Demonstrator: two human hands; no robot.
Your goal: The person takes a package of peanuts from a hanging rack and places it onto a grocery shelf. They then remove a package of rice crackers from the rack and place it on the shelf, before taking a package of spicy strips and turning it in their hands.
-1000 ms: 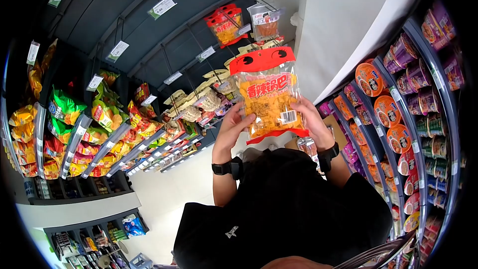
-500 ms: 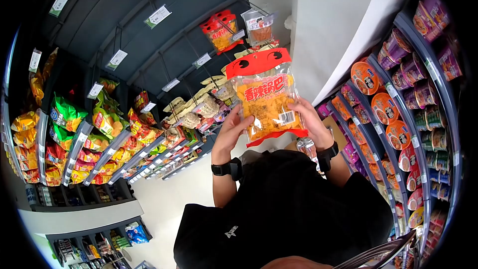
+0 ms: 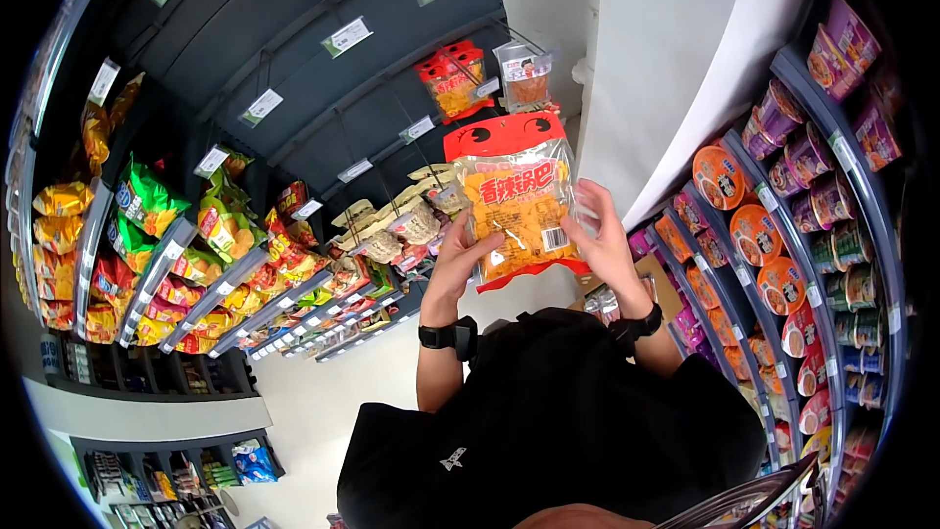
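A clear snack bag [image 3: 517,198] of orange-yellow rice crusts, with a red top flap printed with eyes and red Chinese lettering, is held upright in front of my chest. My left hand [image 3: 455,260] grips its lower left side, thumb across the front and fingers hidden behind. At the lower right edge is my right hand [image 3: 602,240], its thumb by the barcode and its fingers curved beside the bag's right edge. Both wrists wear black bands.
Similar red-topped bags [image 3: 456,83] hang on hooks of the dark rack [image 3: 304,0] ahead. Chip bags [image 3: 147,198] fill the shelves on the left. Instant noodle bowls [image 3: 759,235] line the right shelves. A white pillar [image 3: 666,49] stands between.
The view has shifted slightly, so the racks sit a little lower and further right. The bag remains in my hands; more of my right fingers show beside its edge.
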